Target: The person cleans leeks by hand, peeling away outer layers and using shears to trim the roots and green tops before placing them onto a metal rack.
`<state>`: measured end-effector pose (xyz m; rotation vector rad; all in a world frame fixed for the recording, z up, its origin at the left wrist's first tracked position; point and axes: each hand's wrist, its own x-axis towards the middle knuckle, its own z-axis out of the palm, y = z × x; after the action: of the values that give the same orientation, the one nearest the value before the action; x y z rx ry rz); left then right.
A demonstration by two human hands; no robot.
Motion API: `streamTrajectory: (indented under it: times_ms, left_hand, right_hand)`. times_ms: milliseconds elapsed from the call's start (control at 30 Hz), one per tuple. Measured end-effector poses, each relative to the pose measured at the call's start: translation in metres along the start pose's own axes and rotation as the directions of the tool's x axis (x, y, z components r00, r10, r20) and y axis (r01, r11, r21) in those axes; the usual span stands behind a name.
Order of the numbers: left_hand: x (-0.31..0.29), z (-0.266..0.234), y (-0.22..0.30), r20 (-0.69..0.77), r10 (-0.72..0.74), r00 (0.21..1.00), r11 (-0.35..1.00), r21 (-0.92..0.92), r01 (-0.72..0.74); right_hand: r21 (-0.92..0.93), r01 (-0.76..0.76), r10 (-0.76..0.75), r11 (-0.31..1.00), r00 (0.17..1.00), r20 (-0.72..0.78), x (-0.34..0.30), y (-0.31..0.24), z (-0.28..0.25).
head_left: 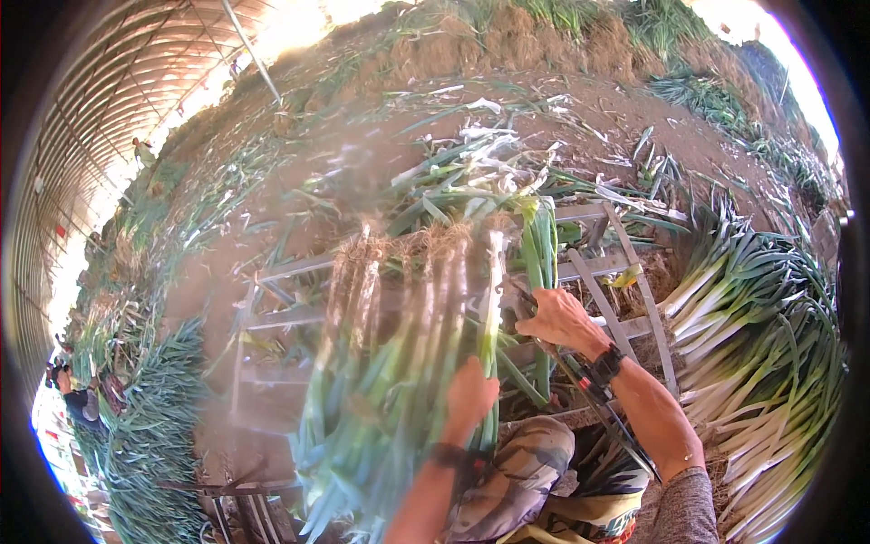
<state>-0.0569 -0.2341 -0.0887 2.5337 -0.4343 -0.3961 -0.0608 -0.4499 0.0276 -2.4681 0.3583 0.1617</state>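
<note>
Head view: what's your left hand (469, 397) on?

– You've got it closed round the green part of one leek (493, 313), white end away from you. Hand's blurred. More leeks (426, 313) lie side by side to its left, root ends far side, over the metal rack (640, 295).

– And your right hand (564, 321)?

– Over a thin dark tool (623, 437), just right of that leek. Finger undersides hidden, can't tell if you're gripping it.

– Around you?

– Big leek pile (757, 363) on your right, white stalks rack side. Your camouflage-patterned knee (535, 453), near edge of rack.
</note>
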Motion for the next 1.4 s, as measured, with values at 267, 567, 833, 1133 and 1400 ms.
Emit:
streamTrajectory:
  times_ms: [267, 567, 833, 1133, 1400]
  left_hand:
    - [0.016, -0.015, -0.008, 0.090, -0.078, 0.993, 0.989, -0.119, 0.088]
    - [0.000, -0.043, 0.016, 0.172, -0.008, 0.985, 0.999, -0.048, 0.016]
    - [-0.041, -0.006, -0.024, 0.105, 0.165, 0.981, 0.986, -0.006, -0.165]
    - [-0.069, -0.023, -0.046, 0.008, 0.395, 0.919, 0.871, 0.313, -0.378]
    - [-0.065, -0.020, -0.054, -0.326, 0.190, 0.926, 0.966, 0.232, -0.117]
  right_hand:
    - [0.052, 0.059, -0.070, 0.997, 0.965, 0.253, -0.113, -0.011, -0.019]
    - [-0.046, 0.187, -0.180, 0.981, 0.975, 0.133, -0.165, 0.010, -0.019]
    - [-0.048, 0.034, -0.031, 0.998, 0.998, 0.056, -0.117, 0.016, -0.007]
    - [-0.014, 0.105, -0.103, 0.994, 0.988, 0.120, -0.121, -0.004, -0.008]
    - [0.119, 0.124, -0.158, 0.985, 0.926, 0.343, -0.133, -0.031, -0.009]
